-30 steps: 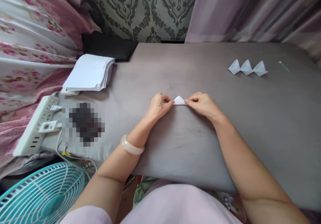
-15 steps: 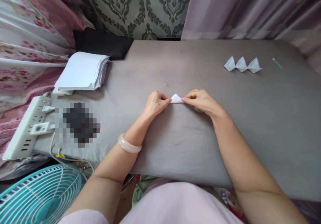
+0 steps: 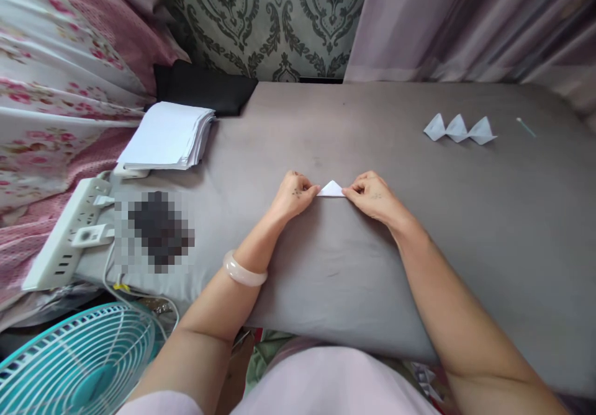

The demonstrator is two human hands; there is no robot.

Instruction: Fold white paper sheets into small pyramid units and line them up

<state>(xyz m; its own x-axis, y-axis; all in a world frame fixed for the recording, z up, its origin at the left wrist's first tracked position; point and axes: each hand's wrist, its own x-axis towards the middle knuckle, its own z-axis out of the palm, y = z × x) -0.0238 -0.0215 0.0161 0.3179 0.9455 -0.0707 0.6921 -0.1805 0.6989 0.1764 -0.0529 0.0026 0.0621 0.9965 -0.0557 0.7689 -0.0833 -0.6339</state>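
Note:
A small triangle of folded white paper (image 3: 332,189) is held level between my two hands, its point facing away from me. My left hand (image 3: 297,195) pinches the left corner between thumb and fingers. At the opposite corner, my right hand (image 3: 372,195) has the same kind of pinch. The fingertips behind the paper are partly hidden. To the far right on the grey cloth-covered table (image 3: 372,291) stand three folded white paper shapes (image 3: 457,128) in a row, pointed at the top.
A stack of white paper (image 3: 165,136) lies at the left, in front of a black folded item (image 3: 209,89). Nearer me are a power strip (image 3: 67,235), cables, a blurred dark patch (image 3: 161,232) and a turquoise fan (image 3: 88,365). A thin cotton swab (image 3: 526,127) lies far right.
The camera view has shifted slightly, so everything sits a little lower and to the right. Both hands keep hold of the paper triangle, and the right-hand fingers have curled in more.

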